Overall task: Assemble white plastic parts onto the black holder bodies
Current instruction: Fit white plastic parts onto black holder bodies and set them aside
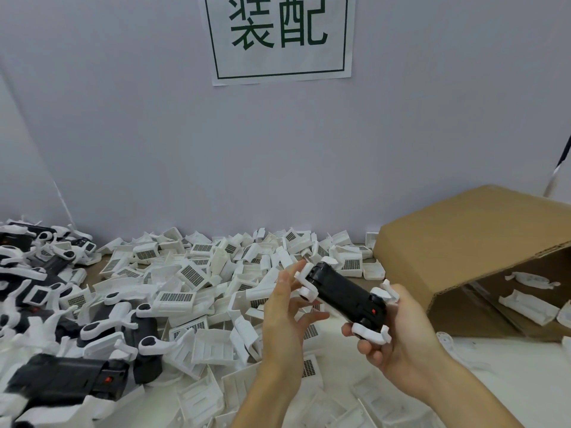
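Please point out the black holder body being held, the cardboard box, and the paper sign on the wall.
black holder body (343, 296): head view, middle of its black back.
cardboard box (469, 230): head view, its top panel.
paper sign (278, 66): head view, white area below the characters.

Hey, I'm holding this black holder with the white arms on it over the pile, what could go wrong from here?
1. The right hand holds the black holder mostly at one end, while the left hand only touches it with straight fingers; it may slip.
2. If it drops into the pile of loose white parts, a white arm might pop off or snag.
3. The cardboard box sits close by and could be bumped.
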Action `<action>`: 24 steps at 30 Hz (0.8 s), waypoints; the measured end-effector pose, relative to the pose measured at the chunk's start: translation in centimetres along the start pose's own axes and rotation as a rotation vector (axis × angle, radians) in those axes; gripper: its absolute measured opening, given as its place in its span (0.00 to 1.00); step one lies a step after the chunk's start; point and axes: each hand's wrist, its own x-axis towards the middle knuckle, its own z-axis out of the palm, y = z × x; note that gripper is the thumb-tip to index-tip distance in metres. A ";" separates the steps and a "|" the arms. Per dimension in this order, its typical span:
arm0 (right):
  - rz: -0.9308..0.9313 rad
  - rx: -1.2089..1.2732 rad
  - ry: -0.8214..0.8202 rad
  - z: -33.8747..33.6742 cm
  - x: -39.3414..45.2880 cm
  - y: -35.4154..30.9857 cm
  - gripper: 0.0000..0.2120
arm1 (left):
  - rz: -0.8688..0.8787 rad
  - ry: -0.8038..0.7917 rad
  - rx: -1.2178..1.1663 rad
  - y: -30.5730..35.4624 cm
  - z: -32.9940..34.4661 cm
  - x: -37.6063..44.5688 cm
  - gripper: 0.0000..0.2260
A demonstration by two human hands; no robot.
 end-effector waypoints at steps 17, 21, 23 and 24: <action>-0.485 -0.102 0.009 -0.3 -0.9 -0.8 0.16 | -0.039 0.135 0.178 -0.3 -0.3 0.4 0.10; -0.720 -0.438 -0.025 -0.1 -1.3 -0.3 0.20 | -0.059 0.158 0.204 -0.3 -0.3 0.5 0.10; -0.790 -0.559 -0.037 0.1 -1.4 -0.1 0.25 | -0.054 0.160 0.198 -0.3 -0.3 0.4 0.11; -0.824 -0.631 -0.025 0.3 -1.4 -0.1 0.27 | -0.051 0.159 0.183 -0.2 -0.2 0.4 0.12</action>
